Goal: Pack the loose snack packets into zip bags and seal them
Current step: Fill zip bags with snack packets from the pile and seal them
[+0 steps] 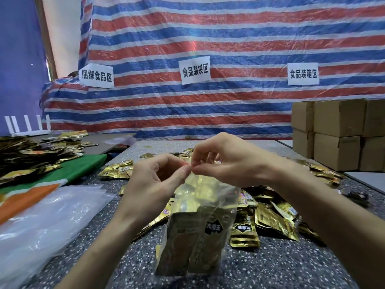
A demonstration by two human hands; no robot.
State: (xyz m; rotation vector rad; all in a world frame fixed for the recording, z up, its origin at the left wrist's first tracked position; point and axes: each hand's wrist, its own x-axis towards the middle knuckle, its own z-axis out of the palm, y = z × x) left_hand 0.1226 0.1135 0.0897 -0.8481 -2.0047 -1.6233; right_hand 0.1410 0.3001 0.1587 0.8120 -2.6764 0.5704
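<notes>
L hand [158,178]: thumb + forefinger pinch zip bag [200,222] top; other fingers curled, left of grip.
R hand [225,161]: pinches same edge, fingertips touching L's.
Forearms: bare, angled up & inward to grip.

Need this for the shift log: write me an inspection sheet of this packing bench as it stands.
Surface: speckled table, much of it covered.
Job's things: zip bag upright on the table, filled with gold packets; loose packets heaped behind and to the right of it; second packet heap at far left.
Clutter: clear plastic bags and green cloth at left.
Hands: left hand and right hand both pinch the zip bag's top edge.
Cables: nothing seen.
Surroundings: striped tarp bearing three paper signs; cardboard boxes stacked at right.
</notes>
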